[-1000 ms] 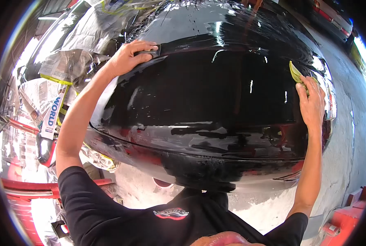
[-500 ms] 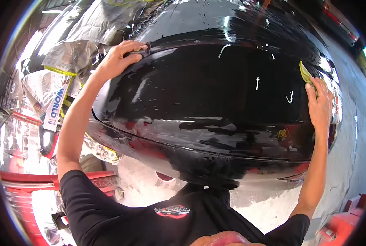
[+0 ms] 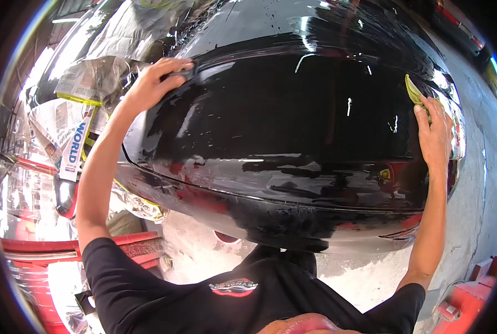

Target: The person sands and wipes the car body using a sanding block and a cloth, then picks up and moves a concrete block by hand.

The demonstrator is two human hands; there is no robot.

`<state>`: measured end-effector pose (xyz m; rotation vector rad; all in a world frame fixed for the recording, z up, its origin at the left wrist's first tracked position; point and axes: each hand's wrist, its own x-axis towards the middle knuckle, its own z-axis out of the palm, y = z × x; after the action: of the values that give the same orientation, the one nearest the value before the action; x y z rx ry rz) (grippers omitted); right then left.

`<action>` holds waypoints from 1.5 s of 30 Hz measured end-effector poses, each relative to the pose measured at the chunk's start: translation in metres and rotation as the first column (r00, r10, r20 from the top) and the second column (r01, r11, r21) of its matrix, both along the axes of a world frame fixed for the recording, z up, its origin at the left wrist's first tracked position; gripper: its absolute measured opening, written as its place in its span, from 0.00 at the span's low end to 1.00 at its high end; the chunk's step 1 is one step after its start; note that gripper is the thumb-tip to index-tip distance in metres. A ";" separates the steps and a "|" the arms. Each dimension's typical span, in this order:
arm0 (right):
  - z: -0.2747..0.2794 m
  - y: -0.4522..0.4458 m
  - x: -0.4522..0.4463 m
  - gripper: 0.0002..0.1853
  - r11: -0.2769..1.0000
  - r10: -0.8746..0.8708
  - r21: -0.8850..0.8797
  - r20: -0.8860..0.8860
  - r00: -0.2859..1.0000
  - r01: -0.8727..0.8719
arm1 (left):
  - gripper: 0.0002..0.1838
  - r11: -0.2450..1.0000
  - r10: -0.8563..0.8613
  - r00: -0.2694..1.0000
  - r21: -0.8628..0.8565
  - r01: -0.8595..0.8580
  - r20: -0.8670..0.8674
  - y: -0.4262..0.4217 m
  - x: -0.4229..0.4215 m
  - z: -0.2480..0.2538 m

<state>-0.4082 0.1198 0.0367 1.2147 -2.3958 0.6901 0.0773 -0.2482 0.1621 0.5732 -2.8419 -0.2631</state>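
A glossy black car panel [image 3: 270,111], wet and streaked with reflections, spreads out in front of me. At its upper left edge, my left hand [image 3: 151,86] is closed on a small dark block [image 3: 189,71], which rests against the bodywork. The block looks like a sanding block, though fingers cover part of it. On the far right side, my right hand [image 3: 437,131] grips a folded yellow-green cloth [image 3: 411,91]. One pointed corner of the cloth sticks up past the fingers, and the hand lies against the panel's edge.
Newspaper [image 3: 73,142] and clear plastic sheeting, held with yellow-green tape [image 3: 79,100], mask the area on the left. A red metal frame [image 3: 42,250] stands at lower left. Concrete floor [image 3: 476,183] runs along the right, with a red object [image 3: 465,303] at lower right.
My left hand and the dark block have slid slightly left along the panel edge. My right hand with the cloth has shifted up a little in view, staying at the right edge.
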 end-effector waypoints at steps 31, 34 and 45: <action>-0.008 0.004 -0.015 0.23 0.999 0.022 0.050 -0.053 0.998 -0.019 | 0.20 0.952 0.215 0.976 -0.215 -0.216 -0.026 0.033 0.028 -0.002; -0.014 0.002 -0.021 0.22 0.998 -0.001 0.058 -0.083 0.997 0.005 | 0.21 0.944 0.212 0.977 -0.253 -0.212 -0.027 0.021 0.023 -0.003; -0.015 0.003 -0.023 0.23 0.999 0.039 0.019 -0.149 0.988 -0.036 | 0.23 0.905 0.254 0.966 -0.340 -0.256 -0.049 0.002 0.030 -0.012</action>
<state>-0.4309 0.1225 0.0218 1.2740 -2.2652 0.5707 0.1070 -0.2467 0.1504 0.8496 -2.6752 0.2751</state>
